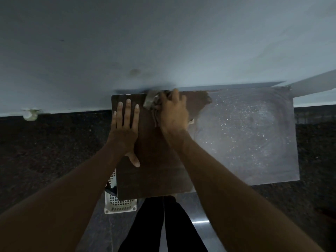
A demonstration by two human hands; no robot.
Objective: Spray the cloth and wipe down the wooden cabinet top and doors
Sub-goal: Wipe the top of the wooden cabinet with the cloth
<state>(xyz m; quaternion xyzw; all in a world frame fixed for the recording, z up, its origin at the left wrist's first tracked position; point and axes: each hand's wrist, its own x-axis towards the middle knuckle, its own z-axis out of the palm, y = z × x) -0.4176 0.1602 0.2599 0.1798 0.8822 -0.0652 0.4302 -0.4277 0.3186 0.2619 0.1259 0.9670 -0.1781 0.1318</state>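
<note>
Head view: the flat rectangular dark-brown wooden cabinet top (158,170) stood against the pale blue-grey wall (163,42). The right hand (173,111) was clamped on the crumpled grey cloth (151,101) and pressed it onto the top at the rear edge, just beside the wall. The left hand (125,128) lay flat with fingers straight and spread on the left portion of the top, apart from the right hand and holding nothing. The left portion appeared dark and clean, which indicated that wiping was under way there. The right portion (245,133) carried a grey film with swirl marks and pale specks, so by estimate more than half of the top remained to be wiped. The cabinet doors and any spray bottle were out of view; their condition could not be determined. A white perforated plastic basket (120,204) stood on the dark speckled floor (45,151) below the front left corner.
</note>
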